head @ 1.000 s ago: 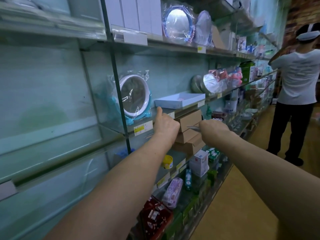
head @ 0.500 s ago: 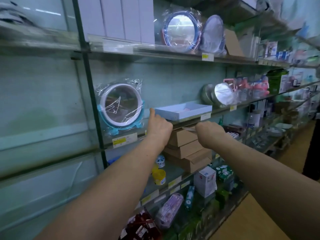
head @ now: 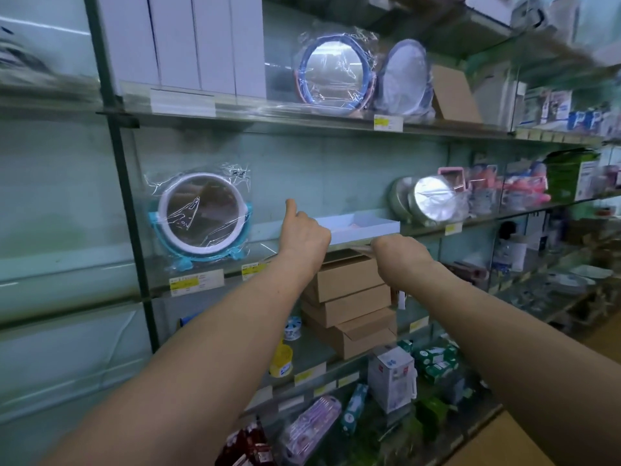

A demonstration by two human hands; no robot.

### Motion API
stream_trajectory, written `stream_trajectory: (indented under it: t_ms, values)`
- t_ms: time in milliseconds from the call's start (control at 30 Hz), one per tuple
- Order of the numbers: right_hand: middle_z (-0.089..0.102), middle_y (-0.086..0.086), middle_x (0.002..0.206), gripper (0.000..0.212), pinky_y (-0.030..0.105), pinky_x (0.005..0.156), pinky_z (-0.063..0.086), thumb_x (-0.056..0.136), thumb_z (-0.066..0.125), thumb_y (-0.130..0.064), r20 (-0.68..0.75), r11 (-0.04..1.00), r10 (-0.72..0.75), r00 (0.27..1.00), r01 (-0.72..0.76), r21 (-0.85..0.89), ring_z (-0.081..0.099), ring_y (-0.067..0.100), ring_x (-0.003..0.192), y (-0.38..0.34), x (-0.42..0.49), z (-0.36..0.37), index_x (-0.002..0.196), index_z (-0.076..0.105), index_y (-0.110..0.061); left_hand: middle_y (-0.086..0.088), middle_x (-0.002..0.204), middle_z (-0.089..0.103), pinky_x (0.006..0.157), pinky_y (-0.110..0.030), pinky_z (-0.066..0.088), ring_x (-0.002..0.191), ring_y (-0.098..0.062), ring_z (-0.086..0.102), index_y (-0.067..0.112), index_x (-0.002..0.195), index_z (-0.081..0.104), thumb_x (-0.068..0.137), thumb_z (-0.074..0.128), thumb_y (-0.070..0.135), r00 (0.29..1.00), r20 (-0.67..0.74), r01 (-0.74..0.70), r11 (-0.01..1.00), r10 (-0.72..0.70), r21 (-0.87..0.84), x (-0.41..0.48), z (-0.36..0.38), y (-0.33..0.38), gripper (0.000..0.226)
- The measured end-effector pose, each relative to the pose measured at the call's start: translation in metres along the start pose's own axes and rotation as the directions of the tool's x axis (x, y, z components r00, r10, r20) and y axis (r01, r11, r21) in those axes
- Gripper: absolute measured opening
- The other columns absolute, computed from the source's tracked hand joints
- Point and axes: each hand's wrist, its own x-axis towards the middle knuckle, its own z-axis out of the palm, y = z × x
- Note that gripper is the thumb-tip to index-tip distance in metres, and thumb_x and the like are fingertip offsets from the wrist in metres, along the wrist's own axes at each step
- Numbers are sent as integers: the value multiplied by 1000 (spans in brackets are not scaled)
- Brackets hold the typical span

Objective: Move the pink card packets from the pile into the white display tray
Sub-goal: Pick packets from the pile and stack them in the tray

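Note:
The white display tray sits on the middle glass shelf, with something pink lying inside it. My left hand is at the tray's near left corner, fingers curled on its edge and thumb sticking up. My right hand is just below the tray's front edge. It pinches a thin flat card packet that points left towards my left hand. The packet's colour is hard to tell, and no pile of packets is in view.
Stacked brown cardboard boxes stand on the shelf below the hands. A wrapped round mirror stands left of the tray and metal mirrors to its right. Small boxed goods fill the lower shelves, and white boxes line the top shelf.
The view has swung left and closer to the shelf, and the person standing at the right is out of sight. Both hands stay at the tray's front edge.

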Motion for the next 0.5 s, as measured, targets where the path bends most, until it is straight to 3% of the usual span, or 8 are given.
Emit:
stream_trajectory:
  t_ms: [167,300,400,500]
  values:
    - [59,12,103,32,28,58,35,88,43,4,-59,999,-27,998,28,16,56,29,88,16,30,6,117,50,-8,-2,105,63,112,-50,11,104,-23,53,24,102,64,85,56,16,1000,-7,20,998,-19,54,33,-1,7,20]
    - [61,9,109,32,29,65,35,88,45,3,-85,998,-61,994,63,13,56,26,90,27,61,16,117,52,-10,-1,102,62,111,-49,13,105,-23,53,25,99,62,84,56,13,999,-9,35,996,-35,83,66,5,12,21]
    - [61,11,109,32,31,66,36,88,45,4,-115,997,-74,991,75,4,57,29,93,39,92,20,117,51,-8,0,89,55,111,-49,13,102,-23,52,25,91,60,81,57,9,999,-32,46,996,-44,82,95,8,15,19]
    - [61,12,107,29,31,65,35,86,45,6,-136,996,-86,987,87,1,48,28,80,49,126,23,112,52,-7,-1,88,54,112,-49,13,102,-24,51,21,80,51,82,54,4,997,-51,53,996,-49,70,125,15,15,18]
